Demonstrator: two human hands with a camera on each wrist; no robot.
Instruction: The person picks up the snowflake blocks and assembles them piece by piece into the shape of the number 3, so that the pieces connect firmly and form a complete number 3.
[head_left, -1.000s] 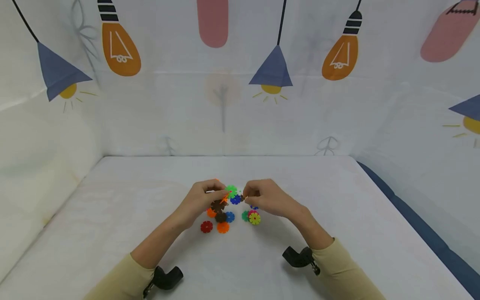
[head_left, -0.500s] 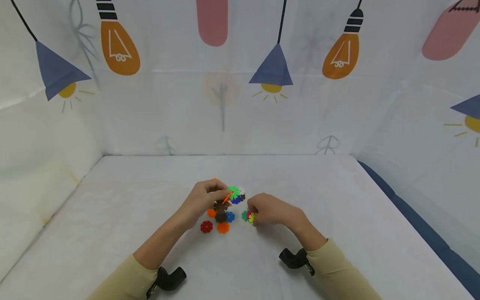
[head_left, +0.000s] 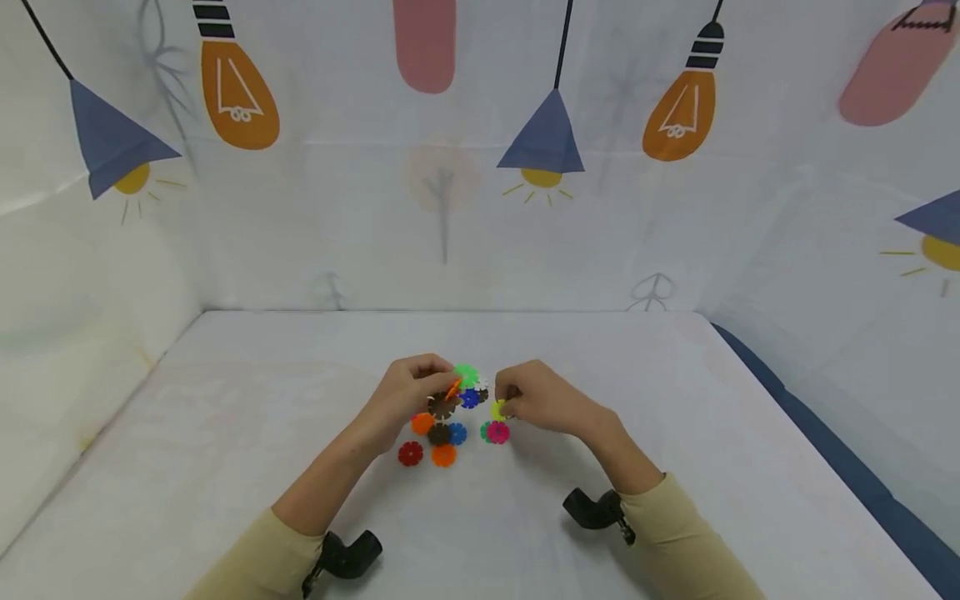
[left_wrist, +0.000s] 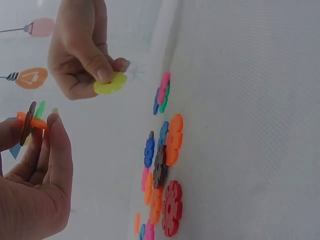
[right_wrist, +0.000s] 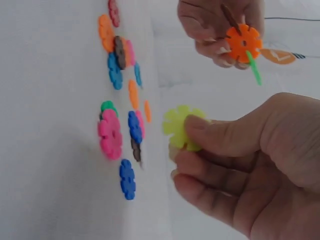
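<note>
We see the left hand (head_left: pixel 405 398) grasping, between thumb and fingers, an orange disc (right_wrist: pixel 237 47) with a brown disc (left_wrist: pixel 26 131) and a green disc (right_wrist: pixel 254 69) set crosswise in it, apparently pinched so that the slots stay exposed. We see the right hand (head_left: pixel 542 396) pinching a yellow disc (right_wrist: pixel 174 126) near one edge, raised above the table (head_left: pixel 480 517), likely to leave its far notches free, while the loose discs (head_left: pixel 439 435) lie clustered below, presumably within easy reach. We can read no brand, label or writing on the discs or the lamp-printed backdrop (head_left: pixel 337 208).
</note>
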